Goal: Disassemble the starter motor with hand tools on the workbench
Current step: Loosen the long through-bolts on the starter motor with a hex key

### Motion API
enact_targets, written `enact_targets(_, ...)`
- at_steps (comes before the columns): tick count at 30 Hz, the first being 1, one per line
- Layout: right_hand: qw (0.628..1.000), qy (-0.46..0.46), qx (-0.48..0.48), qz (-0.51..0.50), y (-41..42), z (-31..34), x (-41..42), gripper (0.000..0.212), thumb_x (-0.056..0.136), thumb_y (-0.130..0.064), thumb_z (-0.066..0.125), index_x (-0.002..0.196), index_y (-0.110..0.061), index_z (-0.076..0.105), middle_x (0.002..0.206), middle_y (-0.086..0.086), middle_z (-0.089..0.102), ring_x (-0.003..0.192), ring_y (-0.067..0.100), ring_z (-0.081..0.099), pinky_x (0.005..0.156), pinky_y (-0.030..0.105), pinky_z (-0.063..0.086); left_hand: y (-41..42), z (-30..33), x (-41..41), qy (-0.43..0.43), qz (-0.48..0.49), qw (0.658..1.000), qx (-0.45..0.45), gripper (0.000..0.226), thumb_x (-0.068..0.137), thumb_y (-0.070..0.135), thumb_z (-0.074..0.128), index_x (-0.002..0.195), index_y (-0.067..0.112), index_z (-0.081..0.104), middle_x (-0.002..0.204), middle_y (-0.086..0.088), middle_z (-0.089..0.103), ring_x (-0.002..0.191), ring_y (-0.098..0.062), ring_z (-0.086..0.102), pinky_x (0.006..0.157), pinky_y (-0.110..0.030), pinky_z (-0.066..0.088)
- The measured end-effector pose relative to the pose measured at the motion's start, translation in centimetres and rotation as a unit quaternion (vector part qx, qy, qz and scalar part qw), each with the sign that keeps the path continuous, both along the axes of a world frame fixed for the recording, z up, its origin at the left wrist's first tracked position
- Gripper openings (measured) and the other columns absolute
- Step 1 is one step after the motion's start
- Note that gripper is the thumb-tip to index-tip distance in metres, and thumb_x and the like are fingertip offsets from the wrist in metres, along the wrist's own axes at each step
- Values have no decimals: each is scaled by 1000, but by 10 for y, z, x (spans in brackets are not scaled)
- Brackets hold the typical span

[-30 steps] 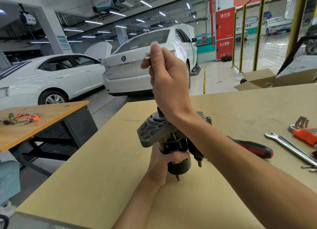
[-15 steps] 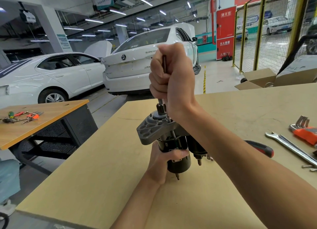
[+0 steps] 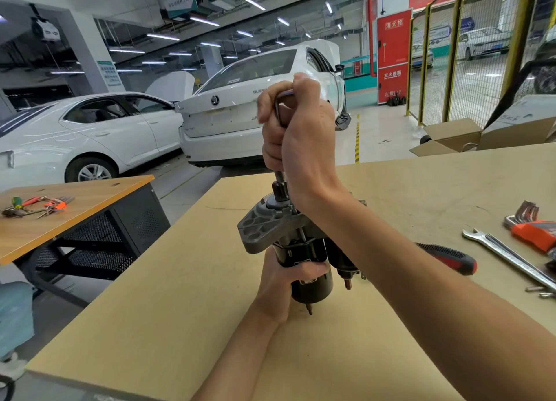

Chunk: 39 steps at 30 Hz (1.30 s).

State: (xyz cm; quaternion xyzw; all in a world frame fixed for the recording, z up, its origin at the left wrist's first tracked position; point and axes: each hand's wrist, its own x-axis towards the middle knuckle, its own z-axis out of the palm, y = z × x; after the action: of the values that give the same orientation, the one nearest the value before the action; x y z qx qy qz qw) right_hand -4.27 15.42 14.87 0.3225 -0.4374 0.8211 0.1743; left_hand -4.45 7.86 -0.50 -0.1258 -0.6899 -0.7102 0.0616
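starter motor (image 3: 301, 250) stands upright on the workbench (image 3: 180, 310), black body down, grey mounting flange (image 3: 261, 224) up top, terminal studs pointing down near the board. left hand (image 3: 285, 283) wraps the black housing from the left, thumb across the front, holding it steady. right hand (image 3: 301, 136) is clenched in a fist around a thin bent metal tool (image 3: 279, 99), looks like a hex key; its shank runs straight down out of the fist into the top end of the motor. tip contact is hidden behind the hand, can't tell what it seats in. right forearm crosses in front of a red-black screwdriver handle (image 3: 451, 257) lying on the bench. further right: open-end wrench (image 3: 505, 254), orange-holder hex key set (image 3: 532, 227). side table (image 3: 75, 214) on the left carries small hand tools. white cars (image 3: 255, 114) behind.
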Motion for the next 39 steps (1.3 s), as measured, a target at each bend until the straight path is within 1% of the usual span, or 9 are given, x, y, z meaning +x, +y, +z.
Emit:
enact_targets(6,1000,-1,16,23,-5,-1,2,61,110,-26,25,62,-9,58,39,-7,31,30,4,26,35,15,25,-1,-2,-2,-11,-6,1000,3,51,40,33,77,90,25,75,101,-17,71,110,-47,59,99,-63,44)
enact_targets(9,999,-36,-2,9,-5,-3,-1,48,109,-31,31,79,-10,61,42,-6,29,31,4,27,35,15,28,-2,-3,-3,-33,-2,999,7,60,36,34,78,95,21,71,95,-9,74,108,-44,61,94,-55,50)
enact_targets(13,995,-96,-12,-37,-4,-6,-7,23,107,-32,41,104,-12,51,47,-11,36,37,5,29,39,18,28,-2,-2,-3,-17,-12,1000,6,49,38,35,75,87,34,76,94,-7,73,107,-40,62,98,-57,47)
enact_targets(17,989,-65,6,-131,-9,-9,-7,16,105,-31,47,97,-18,53,65,-8,41,55,9,34,58,25,29,-2,-4,-4,-6,-16,1000,23,44,44,33,77,88,29,76,93,-9,71,106,-44,60,98,-63,44)
enact_targets(24,992,-26,25,-124,-11,-9,1,16,101,-24,56,103,-10,63,53,11,32,42,13,25,44,32,25,-6,-7,-5,4,-28,999,16,42,50,32,76,91,27,74,92,-5,71,101,-33,63,100,-63,43)
enact_targets(26,991,-30,27,-129,-9,-9,0,24,104,-23,50,98,-12,69,47,-12,45,43,0,39,55,20,32,-5,-7,-6,1,-24,1000,15,44,49,32,76,92,27,74,94,-7,71,103,-37,62,99,-63,44)
enact_targets(29,993,-33,27,-110,-6,-7,0,32,105,-19,45,87,-13,70,44,-22,51,46,-6,51,62,20,31,-5,-6,-6,-1,-23,1000,11,43,49,32,76,91,26,74,96,-9,72,107,-43,60,98,-63,44)
enact_targets(34,995,-61,-7,-73,2,2,1,36,98,-10,45,72,-6,69,38,-12,38,34,5,32,40,16,27,-5,-5,-5,0,-12,1000,-14,58,44,33,77,99,17,71,104,-18,69,109,-41,61,98,-62,46)
enact_targets(39,996,-78,-15,-49,6,2,1,40,96,-14,58,56,-9,56,37,-9,31,31,7,23,37,19,24,-5,-6,-5,-7,-8,999,-40,79,40,38,76,113,10,65,111,-18,68,114,-37,60,100,-58,48)
